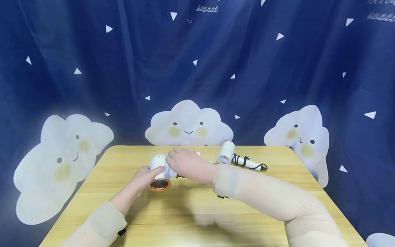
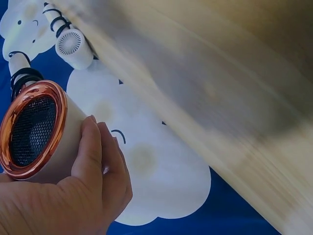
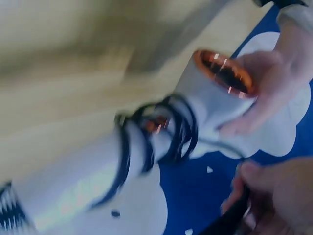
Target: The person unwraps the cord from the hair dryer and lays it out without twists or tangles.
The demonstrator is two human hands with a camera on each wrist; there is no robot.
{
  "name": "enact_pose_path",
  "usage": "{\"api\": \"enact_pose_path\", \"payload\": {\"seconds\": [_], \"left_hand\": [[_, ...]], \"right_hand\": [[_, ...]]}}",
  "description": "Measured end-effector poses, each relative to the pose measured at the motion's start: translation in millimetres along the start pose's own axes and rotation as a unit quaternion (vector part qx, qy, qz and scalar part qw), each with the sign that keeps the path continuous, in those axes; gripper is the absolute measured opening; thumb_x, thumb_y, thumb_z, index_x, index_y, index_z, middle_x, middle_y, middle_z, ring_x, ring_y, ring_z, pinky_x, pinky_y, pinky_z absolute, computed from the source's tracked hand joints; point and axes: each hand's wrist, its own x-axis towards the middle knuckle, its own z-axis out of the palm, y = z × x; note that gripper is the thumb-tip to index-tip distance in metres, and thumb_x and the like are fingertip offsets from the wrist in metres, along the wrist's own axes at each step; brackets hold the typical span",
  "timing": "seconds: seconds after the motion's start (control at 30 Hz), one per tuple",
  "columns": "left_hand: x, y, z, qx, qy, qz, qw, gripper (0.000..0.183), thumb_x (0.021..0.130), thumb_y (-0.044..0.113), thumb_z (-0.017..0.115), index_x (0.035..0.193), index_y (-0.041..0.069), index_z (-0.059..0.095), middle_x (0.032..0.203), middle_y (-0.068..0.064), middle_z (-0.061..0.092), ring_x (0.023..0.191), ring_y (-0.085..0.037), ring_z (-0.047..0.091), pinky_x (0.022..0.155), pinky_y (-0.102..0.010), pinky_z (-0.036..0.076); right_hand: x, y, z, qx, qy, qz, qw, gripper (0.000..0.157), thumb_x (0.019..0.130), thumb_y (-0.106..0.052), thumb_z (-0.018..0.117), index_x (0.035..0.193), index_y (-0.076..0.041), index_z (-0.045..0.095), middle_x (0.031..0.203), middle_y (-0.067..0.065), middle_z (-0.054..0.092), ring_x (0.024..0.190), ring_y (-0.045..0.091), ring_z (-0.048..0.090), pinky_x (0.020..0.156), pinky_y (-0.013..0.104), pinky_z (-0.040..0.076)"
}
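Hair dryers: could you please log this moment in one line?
left hand holds hair dryer; right hand grips its cord; second dryer lies on table

Dk blue cloth [image 1: 213,43] w/ clouds [image 1: 189,123] & triangles [image 1: 173,15] is filling upper frame. Wood table [image 1: 148,219] is spanning btm ctr.

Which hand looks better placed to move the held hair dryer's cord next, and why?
Probably the right hand: it already pinches the black cord, while the left hand is occupied gripping the white hair dryer.
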Motion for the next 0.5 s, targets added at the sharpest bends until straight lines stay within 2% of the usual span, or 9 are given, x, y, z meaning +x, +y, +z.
{"api": "enact_pose_path", "payload": {"seconds": [0.13, 0.27, 0.5], "left_hand": [[-0.9, 2.5, 1.2, -0.005, 0.000, 0.001, 1.0000, 0.067, 0.090, 0.051, 0.067, 0.120, -0.008, 0.056, 0.109, -0.019, 0.065, 0.089, -0.025, 0.065, 0.077, -0.038, 0.056], [-0.8, 5.5, 2.8, 0.000, 0.001, 0.009, 1.0000, 0.068, 0.090, 0.051, 0.067, 0.121, -0.009, 0.055, 0.110, -0.021, 0.064, 0.090, -0.027, 0.065, 0.077, -0.040, 0.056], [-1.4, 4.6, 4.8, 0.005, 0.008, 0.006, 0.9999, 0.068, 0.090, 0.050, 0.068, 0.121, -0.009, 0.055, 0.109, -0.020, 0.064, 0.091, -0.027, 0.064, 0.079, -0.039, 0.055]], "right_hand": [[3, 16, -2.1, -0.002, -0.002, -0.056, 0.998, 0.016, 0.099, -0.015, 0.060, 0.112, -0.015, 0.068, 0.105, -0.004, 0.066, 0.094, 0.012, 0.058, 0.083, 0.023, 0.051], [6, 29, -1.7, 0.003, -0.016, -0.088, 0.996, 0.017, 0.100, -0.014, 0.060, 0.114, -0.016, 0.069, 0.110, -0.004, 0.065, 0.099, 0.013, 0.057, 0.084, 0.022, 0.050], [10, 49, 6.8, 0.030, -0.039, -0.094, 0.994, 0.020, 0.099, -0.007, 0.058, 0.114, -0.015, 0.069, 0.113, -0.004, 0.064, 0.102, 0.013, 0.056, 0.086, 0.023, 0.048]]}}
